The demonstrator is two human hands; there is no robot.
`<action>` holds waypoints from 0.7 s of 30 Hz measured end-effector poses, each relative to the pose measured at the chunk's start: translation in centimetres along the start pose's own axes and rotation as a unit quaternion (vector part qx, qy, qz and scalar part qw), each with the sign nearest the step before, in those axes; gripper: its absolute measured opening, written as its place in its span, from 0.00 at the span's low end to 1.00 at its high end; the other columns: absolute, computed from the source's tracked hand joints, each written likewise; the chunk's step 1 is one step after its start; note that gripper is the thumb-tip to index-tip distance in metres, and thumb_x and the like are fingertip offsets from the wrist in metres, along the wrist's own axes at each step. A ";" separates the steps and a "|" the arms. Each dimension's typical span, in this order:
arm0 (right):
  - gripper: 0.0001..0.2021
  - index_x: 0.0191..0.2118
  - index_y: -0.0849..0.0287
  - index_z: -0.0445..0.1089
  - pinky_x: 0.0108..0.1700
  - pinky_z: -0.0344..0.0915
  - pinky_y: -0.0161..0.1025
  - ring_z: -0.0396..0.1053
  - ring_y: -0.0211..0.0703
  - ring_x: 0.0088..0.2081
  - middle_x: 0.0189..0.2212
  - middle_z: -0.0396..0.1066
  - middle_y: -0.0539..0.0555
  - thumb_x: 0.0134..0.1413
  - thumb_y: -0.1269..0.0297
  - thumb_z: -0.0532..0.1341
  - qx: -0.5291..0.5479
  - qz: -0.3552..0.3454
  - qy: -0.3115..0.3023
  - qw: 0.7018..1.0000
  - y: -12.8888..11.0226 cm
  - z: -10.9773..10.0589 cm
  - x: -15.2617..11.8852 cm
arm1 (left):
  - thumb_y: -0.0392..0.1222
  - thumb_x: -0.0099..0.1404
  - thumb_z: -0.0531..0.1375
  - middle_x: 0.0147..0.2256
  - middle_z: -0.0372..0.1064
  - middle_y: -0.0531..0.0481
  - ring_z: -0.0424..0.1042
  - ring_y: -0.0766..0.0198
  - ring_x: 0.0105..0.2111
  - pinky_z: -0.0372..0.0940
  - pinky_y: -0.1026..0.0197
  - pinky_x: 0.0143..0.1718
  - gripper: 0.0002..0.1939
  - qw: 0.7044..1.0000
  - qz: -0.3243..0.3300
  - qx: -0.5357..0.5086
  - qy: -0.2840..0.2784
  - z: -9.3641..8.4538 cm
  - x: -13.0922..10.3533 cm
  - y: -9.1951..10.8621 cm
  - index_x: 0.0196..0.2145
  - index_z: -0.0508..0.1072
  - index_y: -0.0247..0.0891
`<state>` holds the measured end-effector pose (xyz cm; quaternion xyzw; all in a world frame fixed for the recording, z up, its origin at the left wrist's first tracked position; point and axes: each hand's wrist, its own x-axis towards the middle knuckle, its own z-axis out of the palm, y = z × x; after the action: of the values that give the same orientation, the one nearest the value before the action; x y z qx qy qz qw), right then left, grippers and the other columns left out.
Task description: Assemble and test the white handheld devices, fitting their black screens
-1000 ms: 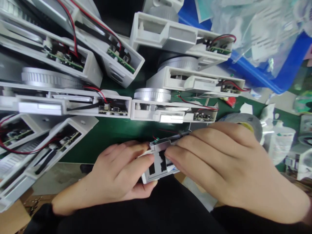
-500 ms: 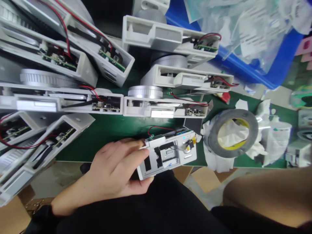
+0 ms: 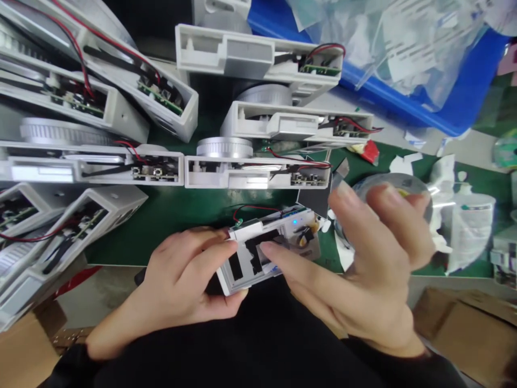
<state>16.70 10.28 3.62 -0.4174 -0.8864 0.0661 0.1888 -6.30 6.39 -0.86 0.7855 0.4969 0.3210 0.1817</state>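
Observation:
A small white and silver device [image 3: 242, 261] with black strips, a red wire and a lit blue light lies tilted at the front edge of the green table. My left hand [image 3: 189, 275] grips its left end, thumb and fingers on opposite sides. Over its right part reaches my right hand [image 3: 355, 269], one finger touching the middle of the device near a black strip. The other fingers of that hand are raised and spread, with nothing between them. Part of the device's right end is behind the hand.
Several white housings [image 3: 258, 172] with circuit boards and wires stand at the left and back of the green table [image 3: 161, 215]. A blue bin [image 3: 456, 121] with plastic bags is at the back right. A tape roll [image 3: 388, 180] is partly hidden behind my right hand.
My right hand has come in from the lower right onto the device, now covering part of the tape roll. My left hand still holds the device. The view has shifted slightly.

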 end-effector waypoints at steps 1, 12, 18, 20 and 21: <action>0.08 0.45 0.44 0.76 0.80 0.38 0.48 0.49 0.45 0.75 0.64 0.66 0.48 0.70 0.66 0.61 -0.001 -0.004 -0.004 1.000 0.0 0.1 0.1 | 0.48 0.70 0.60 0.39 0.81 0.45 0.85 0.55 0.37 0.81 0.56 0.31 0.15 1.000 0.002 0.000 0.001 0.0 0.0 0.0 0.51 0.70 0.41; 0.10 0.43 0.47 0.74 0.81 0.32 0.45 0.44 0.39 0.77 0.63 0.69 0.48 0.64 0.72 0.67 -0.015 -0.046 0.008 0.999 0.3 1.2 0.5 | 0.46 0.70 0.61 0.39 0.80 0.43 0.84 0.53 0.37 0.81 0.54 0.34 0.15 1.000 0.010 0.003 0.004 0.0 -0.1 0.0 0.50 0.71 0.36; 0.05 0.44 0.50 0.70 0.74 0.53 0.60 0.61 0.50 0.68 0.67 0.66 0.52 0.71 0.68 0.60 -0.025 -0.040 -0.011 0.999 -0.1 1.7 1.1 | 0.48 0.71 0.61 0.41 0.78 0.41 0.83 0.53 0.38 0.81 0.54 0.35 0.17 1.000 0.016 0.016 0.000 0.0 -0.3 0.0 0.51 0.72 0.35; 0.07 0.48 0.49 0.71 0.71 0.58 0.63 0.62 0.52 0.69 0.68 0.66 0.54 0.72 0.69 0.57 -0.028 -0.040 -0.021 0.999 -0.2 1.6 1.2 | 0.48 0.71 0.62 0.40 0.78 0.41 0.82 0.54 0.38 0.81 0.54 0.35 0.17 1.000 0.017 0.020 0.000 0.0 -0.3 0.1 0.51 0.72 0.34; 0.10 0.51 0.48 0.71 0.71 0.59 0.64 0.62 0.53 0.69 0.69 0.64 0.55 0.73 0.69 0.57 -0.026 -0.041 -0.029 0.998 -0.2 1.4 1.2 | 0.48 0.70 0.62 0.40 0.77 0.41 0.82 0.54 0.38 0.81 0.54 0.35 0.18 1.000 0.014 0.020 0.000 0.0 -0.3 0.1 0.52 0.72 0.34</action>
<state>15.28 11.10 2.71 -0.3838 -0.9092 0.0471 0.1544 -6.36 6.05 -0.88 0.7960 0.4921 0.3134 0.1613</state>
